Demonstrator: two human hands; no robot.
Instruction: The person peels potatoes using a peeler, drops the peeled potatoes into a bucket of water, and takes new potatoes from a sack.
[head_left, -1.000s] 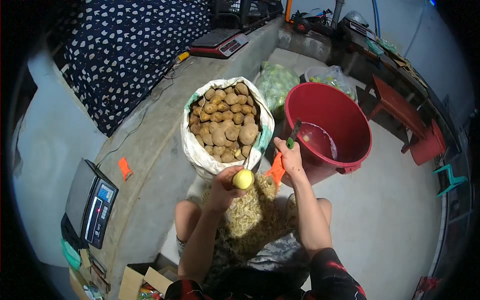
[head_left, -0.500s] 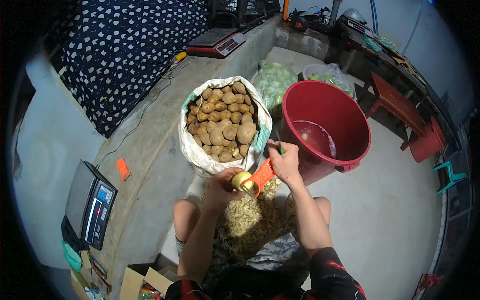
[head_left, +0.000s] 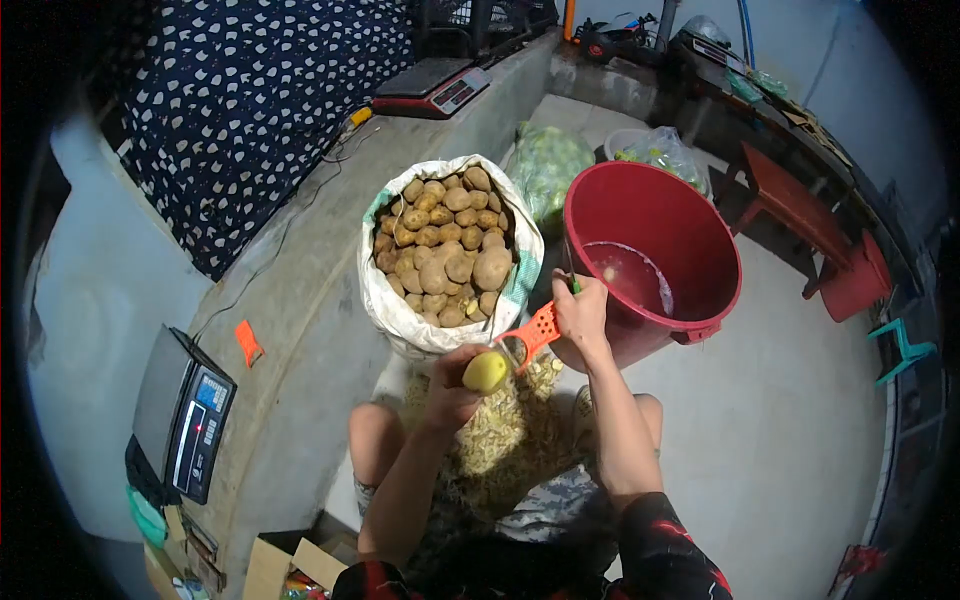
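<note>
My left hand [head_left: 452,392] is closed around a peeled yellow potato [head_left: 486,372], low in front of the sack. My right hand [head_left: 584,315] grips an orange peeler [head_left: 540,327], whose head is close to the potato's upper right side. A knife with a green handle [head_left: 574,286] also sticks up from the right fist, its thin blade pointing away from me. Beneath both hands lies a heap of potato peelings [head_left: 505,435], between my legs. Just beyond my hands stands a white sack [head_left: 378,305] full of unpeeled potatoes [head_left: 430,235].
A big red bucket [head_left: 650,205] with some liquid stands right of the sack. Behind it are bags of green vegetables [head_left: 550,165]. On the ledge at left sit a black scale [head_left: 190,420], an orange object [head_left: 247,343] and a red scale [head_left: 432,90]. A red stool [head_left: 790,215] stands at right.
The peeler has drawn back slightly up and right from the potato with my right hand. In my left hand the potato has turned, showing more of its peeled side.
</note>
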